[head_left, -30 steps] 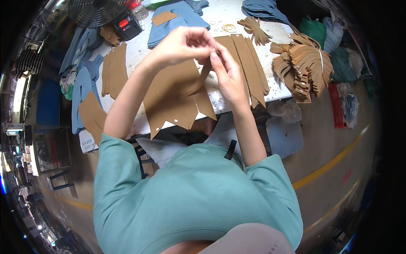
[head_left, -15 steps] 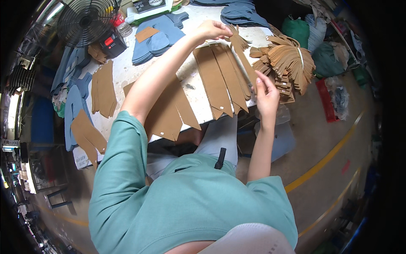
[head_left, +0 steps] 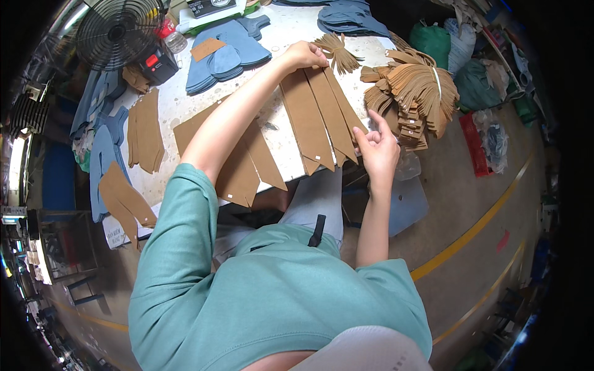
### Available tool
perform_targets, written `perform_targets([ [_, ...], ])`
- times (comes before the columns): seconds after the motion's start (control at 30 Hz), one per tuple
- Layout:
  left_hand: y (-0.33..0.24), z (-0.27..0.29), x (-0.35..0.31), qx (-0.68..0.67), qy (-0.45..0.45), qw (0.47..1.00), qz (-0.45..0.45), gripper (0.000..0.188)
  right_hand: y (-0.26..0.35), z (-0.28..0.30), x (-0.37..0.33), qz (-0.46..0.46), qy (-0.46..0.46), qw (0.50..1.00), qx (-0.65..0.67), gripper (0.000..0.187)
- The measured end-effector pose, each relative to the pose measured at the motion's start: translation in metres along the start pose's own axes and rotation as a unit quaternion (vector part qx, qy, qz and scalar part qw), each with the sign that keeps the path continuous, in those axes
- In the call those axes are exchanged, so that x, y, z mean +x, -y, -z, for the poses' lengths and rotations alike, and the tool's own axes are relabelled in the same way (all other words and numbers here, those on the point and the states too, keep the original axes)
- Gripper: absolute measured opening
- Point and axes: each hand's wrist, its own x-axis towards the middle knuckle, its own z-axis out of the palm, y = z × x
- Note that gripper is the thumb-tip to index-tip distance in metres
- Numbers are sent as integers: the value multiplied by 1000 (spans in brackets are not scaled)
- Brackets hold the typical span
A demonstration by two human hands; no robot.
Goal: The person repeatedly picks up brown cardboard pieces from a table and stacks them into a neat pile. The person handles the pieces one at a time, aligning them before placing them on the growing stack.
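Both hands are working on a brown strip (head_left: 348,114) that is stretching toward the near right corner of the table (head_left: 286,154). The left hand (head_left: 307,55) is pinching its far end; the right hand (head_left: 379,151) is holding thumb and forefinger apart at the near end. Keeping it straight beside the brown stack (head_left: 303,117) is probably best. Showing: two hands, one handled strip, one black fan (head_left: 120,31), one red crate (head_left: 474,143).
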Motion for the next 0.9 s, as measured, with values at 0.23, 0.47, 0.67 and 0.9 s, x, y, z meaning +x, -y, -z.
perform_targets([
  [0.23, -6, -1, -4, 39, -12, 999, 9, 19, 0, 7, 0, 89, -105, 989, -51, 18],
  [0.47, -14, -3, -11, 92, -46, 994, 31, 18, -12, 6, 7, 51, -41, 987, -144, 17],
  [0.67, -5, -1, -7, 100, -37, 994, -3, 20, -10, 2, 11, 83, -33, 982, -169, 20],
  [0.9, -4, -3, -10, 93, -71, 989, -95, 22, -1, -3, 2, 97, -42, 982, -158, 21],
])
